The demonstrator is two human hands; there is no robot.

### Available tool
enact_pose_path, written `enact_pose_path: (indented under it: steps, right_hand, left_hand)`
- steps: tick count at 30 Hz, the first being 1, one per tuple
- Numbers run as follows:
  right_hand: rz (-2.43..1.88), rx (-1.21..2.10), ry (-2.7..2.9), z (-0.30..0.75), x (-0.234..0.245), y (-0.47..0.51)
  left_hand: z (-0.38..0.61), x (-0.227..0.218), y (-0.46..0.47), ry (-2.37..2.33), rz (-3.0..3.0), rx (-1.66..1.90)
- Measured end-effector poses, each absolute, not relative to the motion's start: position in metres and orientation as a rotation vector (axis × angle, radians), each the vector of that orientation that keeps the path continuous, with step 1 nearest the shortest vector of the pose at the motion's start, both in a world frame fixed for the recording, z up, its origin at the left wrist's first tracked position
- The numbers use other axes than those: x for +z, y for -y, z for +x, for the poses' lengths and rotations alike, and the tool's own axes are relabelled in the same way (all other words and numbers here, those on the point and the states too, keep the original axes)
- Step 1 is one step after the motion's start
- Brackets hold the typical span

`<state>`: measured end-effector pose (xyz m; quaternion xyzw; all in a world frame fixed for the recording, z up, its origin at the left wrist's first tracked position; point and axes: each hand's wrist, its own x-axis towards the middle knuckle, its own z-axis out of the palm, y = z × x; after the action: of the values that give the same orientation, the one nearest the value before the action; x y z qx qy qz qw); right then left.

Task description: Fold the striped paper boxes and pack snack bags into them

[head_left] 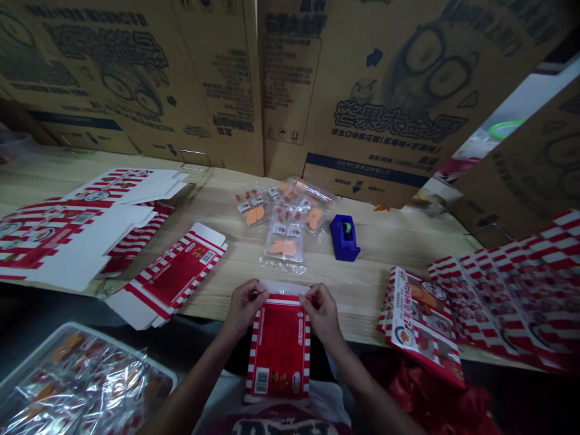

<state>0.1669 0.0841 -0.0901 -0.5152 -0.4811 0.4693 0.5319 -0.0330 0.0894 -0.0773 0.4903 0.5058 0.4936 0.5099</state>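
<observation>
A red and white striped carton stands on end over my lap, its top flap at the table's front edge. My left hand pinches the carton's upper left corner. My right hand grips the upper right corner, fingers closed on the white flap. Just beyond my hands lie several clear packets of orange sweets on the wooden table. A blue tape dispenser sits to the right of the packets.
Flat unfolded cartons are stacked at the left, one more near the edge. Assembled striped boxes line the right side. Big brown cardboard boxes wall the back. A tray of wrapped packets sits lower left.
</observation>
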Motion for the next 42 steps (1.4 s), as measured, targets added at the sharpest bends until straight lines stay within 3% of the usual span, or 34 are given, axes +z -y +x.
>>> enact_pose_path:
  steps: [5, 12, 26, 42]
  right_hand:
    - [-1.171, 1.235, 1.223, 0.170, -0.088, -0.088]
    - [-1.066, 1.224, 1.554, 0.187, -0.080, -0.086]
    - [-1.276, 1.242, 1.764, 0.188, -0.045, -0.115]
    - [-1.183, 1.141, 1.809, 0.190, -0.048, -0.104]
  left_hand:
    - [-0.033, -0.081, -0.090, -1.257, 1.124, 1.258]
    - [-0.054, -0.060, -0.089, -1.227, 1.784, 0.937]
    - [-0.061, -0.032, -0.120, -1.159, 1.702, 0.711]
    - [-0.066, -0.034, -0.125, -1.037, 1.907, 0.657]
